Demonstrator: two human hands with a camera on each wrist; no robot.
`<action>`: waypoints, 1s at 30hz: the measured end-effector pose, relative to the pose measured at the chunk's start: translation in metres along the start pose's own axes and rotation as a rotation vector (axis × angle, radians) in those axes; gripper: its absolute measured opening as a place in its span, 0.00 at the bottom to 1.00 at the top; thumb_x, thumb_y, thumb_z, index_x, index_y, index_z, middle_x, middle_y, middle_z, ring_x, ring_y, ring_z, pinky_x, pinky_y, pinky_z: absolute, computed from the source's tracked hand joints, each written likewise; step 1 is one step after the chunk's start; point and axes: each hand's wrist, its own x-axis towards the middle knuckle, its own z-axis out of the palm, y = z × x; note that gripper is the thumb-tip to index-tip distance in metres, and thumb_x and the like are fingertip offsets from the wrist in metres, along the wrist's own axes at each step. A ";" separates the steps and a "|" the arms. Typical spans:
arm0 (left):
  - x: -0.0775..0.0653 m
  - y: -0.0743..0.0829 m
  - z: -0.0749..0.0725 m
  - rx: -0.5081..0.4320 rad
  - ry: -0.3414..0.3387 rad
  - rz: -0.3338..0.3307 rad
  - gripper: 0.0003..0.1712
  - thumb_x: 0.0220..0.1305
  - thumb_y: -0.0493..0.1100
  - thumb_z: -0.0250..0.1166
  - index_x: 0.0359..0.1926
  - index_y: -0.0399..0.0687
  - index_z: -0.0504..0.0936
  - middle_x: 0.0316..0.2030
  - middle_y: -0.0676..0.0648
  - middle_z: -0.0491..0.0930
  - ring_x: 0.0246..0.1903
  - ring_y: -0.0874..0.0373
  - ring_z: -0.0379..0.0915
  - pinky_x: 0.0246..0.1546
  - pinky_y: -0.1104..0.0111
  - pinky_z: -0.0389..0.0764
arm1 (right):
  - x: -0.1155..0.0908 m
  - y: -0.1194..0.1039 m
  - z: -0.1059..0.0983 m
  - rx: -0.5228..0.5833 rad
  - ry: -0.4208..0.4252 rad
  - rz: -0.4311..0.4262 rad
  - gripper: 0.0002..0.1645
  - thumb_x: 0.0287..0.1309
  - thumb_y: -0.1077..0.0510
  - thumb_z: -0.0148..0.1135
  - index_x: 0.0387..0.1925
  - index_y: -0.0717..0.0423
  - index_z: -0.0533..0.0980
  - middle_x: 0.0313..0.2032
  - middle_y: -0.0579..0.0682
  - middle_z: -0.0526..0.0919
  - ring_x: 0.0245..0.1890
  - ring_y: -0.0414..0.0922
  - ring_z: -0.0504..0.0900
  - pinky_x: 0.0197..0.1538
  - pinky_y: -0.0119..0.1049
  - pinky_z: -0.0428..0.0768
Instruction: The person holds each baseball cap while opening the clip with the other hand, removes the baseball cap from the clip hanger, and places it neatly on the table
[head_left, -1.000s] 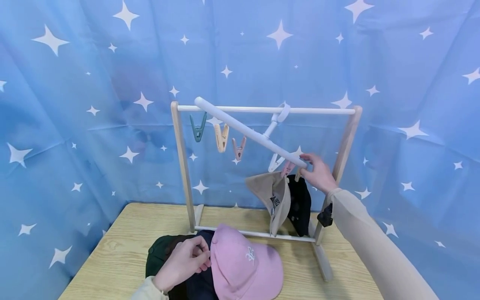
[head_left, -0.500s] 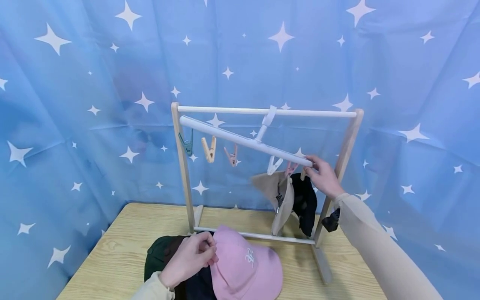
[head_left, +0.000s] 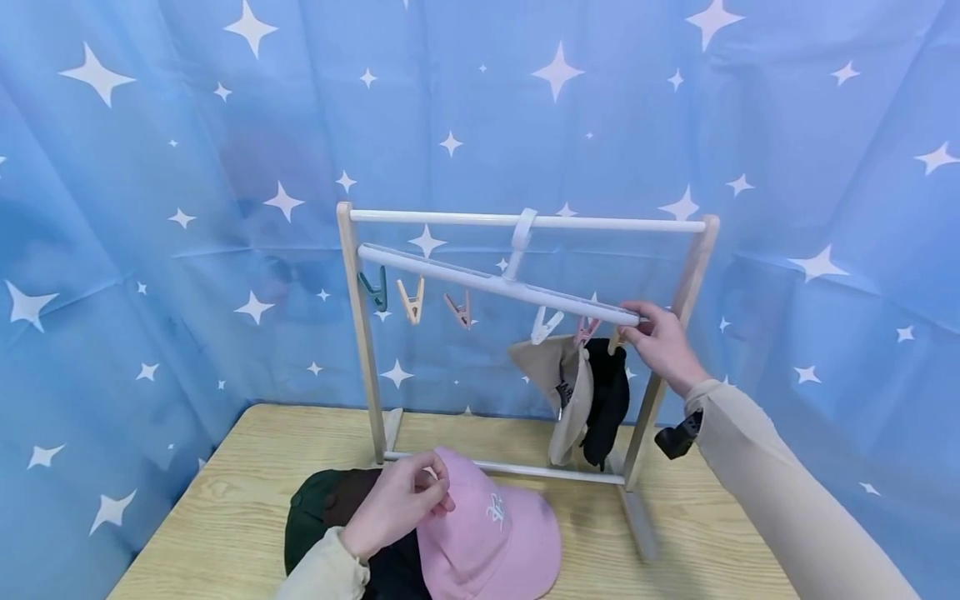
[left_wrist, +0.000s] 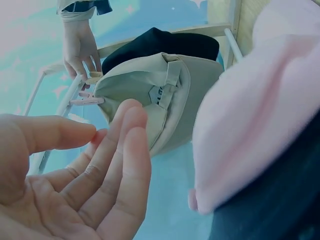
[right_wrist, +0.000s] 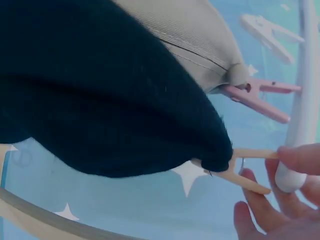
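The right hand pinches the low end of the white hanger, thumb and fingers clamped round it; whether they also press the yellow clip beside them I cannot tell. The hanger hooks over the top rail of a wooden rack and tilts, its right end lower. That yellow clip bites the black cap, and the pink clip next to it bears the beige cap. The left hand holds nothing, its fingers loosely bent, over the caps on the table: a pink cap (white lettering on its front) and, to its left, dark ones, including a green cap.
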 end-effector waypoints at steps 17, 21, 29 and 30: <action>0.021 0.010 0.016 -0.041 -0.048 0.017 0.05 0.66 0.31 0.56 0.32 0.35 0.76 0.21 0.45 0.82 0.24 0.50 0.80 0.25 0.67 0.78 | -0.018 -0.026 -0.034 -0.040 -0.042 -0.022 0.22 0.66 0.59 0.59 0.59 0.63 0.73 0.48 0.64 0.80 0.42 0.51 0.81 0.44 0.43 0.76; 0.025 0.014 0.020 -0.054 -0.076 0.015 0.05 0.67 0.32 0.56 0.32 0.36 0.75 0.22 0.45 0.82 0.26 0.49 0.81 0.26 0.67 0.79 | -0.016 -0.028 -0.040 -0.030 -0.055 -0.002 0.21 0.66 0.59 0.59 0.58 0.62 0.73 0.49 0.63 0.80 0.43 0.49 0.80 0.49 0.48 0.74; 0.043 0.052 0.034 0.013 -0.132 0.076 0.01 0.63 0.31 0.58 0.35 0.37 0.76 0.30 0.45 0.81 0.28 0.57 0.78 0.29 0.66 0.80 | 0.000 -0.043 -0.048 0.072 -0.117 0.071 0.25 0.64 0.56 0.62 0.60 0.62 0.72 0.52 0.61 0.79 0.51 0.53 0.74 0.58 0.56 0.61; 0.047 0.058 0.035 0.038 -0.124 0.086 0.01 0.63 0.32 0.59 0.36 0.37 0.76 0.32 0.45 0.81 0.29 0.58 0.77 0.30 0.66 0.80 | 0.002 -0.046 -0.049 0.074 -0.119 0.072 0.26 0.63 0.56 0.63 0.60 0.62 0.72 0.52 0.61 0.79 0.52 0.53 0.73 0.59 0.57 0.61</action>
